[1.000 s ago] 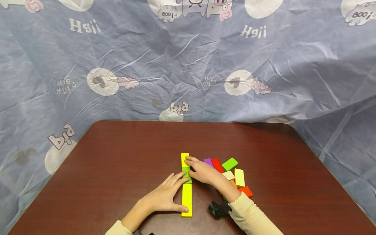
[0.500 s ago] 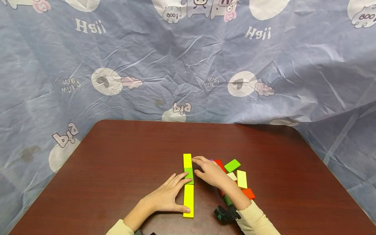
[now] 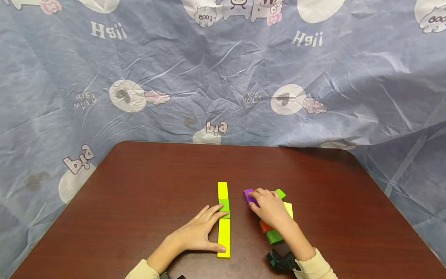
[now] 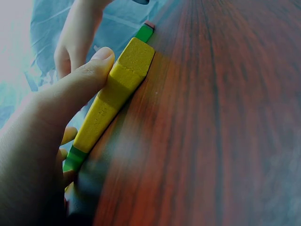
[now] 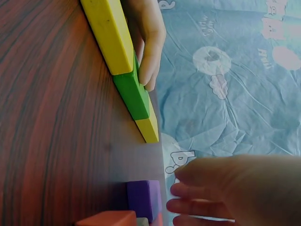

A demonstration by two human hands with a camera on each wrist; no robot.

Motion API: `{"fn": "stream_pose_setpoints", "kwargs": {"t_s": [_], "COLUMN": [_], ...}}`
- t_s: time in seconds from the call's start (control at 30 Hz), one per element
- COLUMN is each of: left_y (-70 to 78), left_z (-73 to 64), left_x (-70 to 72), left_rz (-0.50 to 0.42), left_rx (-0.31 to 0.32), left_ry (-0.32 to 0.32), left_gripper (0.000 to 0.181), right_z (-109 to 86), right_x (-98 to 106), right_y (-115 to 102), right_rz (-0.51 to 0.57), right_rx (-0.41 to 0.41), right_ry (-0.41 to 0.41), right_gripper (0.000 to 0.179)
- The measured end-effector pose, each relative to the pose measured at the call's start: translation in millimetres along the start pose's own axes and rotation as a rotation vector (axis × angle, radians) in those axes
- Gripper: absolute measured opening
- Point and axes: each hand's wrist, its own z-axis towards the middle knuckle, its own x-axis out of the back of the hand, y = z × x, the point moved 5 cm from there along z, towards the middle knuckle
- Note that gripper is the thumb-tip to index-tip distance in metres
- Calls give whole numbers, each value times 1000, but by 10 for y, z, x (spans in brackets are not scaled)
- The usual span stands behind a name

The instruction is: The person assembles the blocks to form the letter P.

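Note:
A row of wooden blocks runs away from me on the dark red table: a long yellow block [image 3: 224, 233], a green block [image 3: 226, 204] and a farther yellow block [image 3: 222, 190]. My left hand [image 3: 191, 234] rests against this row, thumb on the long yellow block and fingertips on the green one. Over the loose blocks on the right is my right hand [image 3: 271, 209], its fingers bent a little above and beside a purple block [image 3: 247, 193]. In the right wrist view those fingers [image 5: 200, 190] appear apart from the purple block [image 5: 143, 200].
Partly under the right hand lie a dark green block [image 3: 274, 236], an orange-red block [image 3: 266, 226], a pale yellow block [image 3: 289, 209] and a light green block [image 3: 280, 193]. A black device [image 3: 282, 261] sits at the right wrist. A printed cloth [image 3: 195, 69] hangs behind the table.
My right hand has left the far part of the row and moved right, over the loose blocks. The left hand keeps its place on the row. The head view has shifted slightly.

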Motion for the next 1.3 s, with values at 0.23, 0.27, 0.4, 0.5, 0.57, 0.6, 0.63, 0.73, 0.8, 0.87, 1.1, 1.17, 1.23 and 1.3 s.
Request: {"fn": "stream_pose_setpoints", "kwargs": {"t_s": [0.23,0.27,0.4,0.5,0.57,0.6,0.63,0.73,0.8,0.87,1.1,1.17,1.23,1.3], "left_y": [4,5,9,12,14,15,15,14,12,8,-9,-14,-11,-8], "left_z": [9,8,5,-4,-10,-11,-11,-3,4,10,4,1,1,2], "left_x": [8,9,12,4,-4,-8,-10,-5,-1,0,-5,-8,-7,-10], "left_rz": [9,6,-11,-21,-23,-25,-24,-14,-15,-21,-40,-37,-34,-36], "left_rx": [-10,-9,-2,3,4,3,1,-1,3,11,47,53,48,46], "left_ry": [16,14,7,2,-2,-3,-4,3,3,-3,-23,-23,-19,-19], "left_gripper": [91,91,91,91,91,90,90,90,90,91,91,91,91,91], "right_z": [-69,-71,-70,-69,-74,-77,-80,-78,-79,-79,-32,6,49,96], "right_x": [37,26,-38,-101,-135,-148,-152,-142,-132,-134,-185,-197,-210,-224], "right_y": [-2,-9,-47,-83,-100,-105,-108,-115,-126,-141,-180,-181,-169,-149], "right_rz": [-82,-82,-61,-20,13,26,40,74,87,92,67,61,57,46], "right_rx": [15,18,34,49,56,59,61,80,107,143,209,201,183,155], "right_ry": [50,48,19,-23,-49,-57,-57,-34,-22,-26,-38,-40,-49,-69], "right_gripper": [21,21,25,30,33,34,35,34,32,30,29,30,32,34]}}
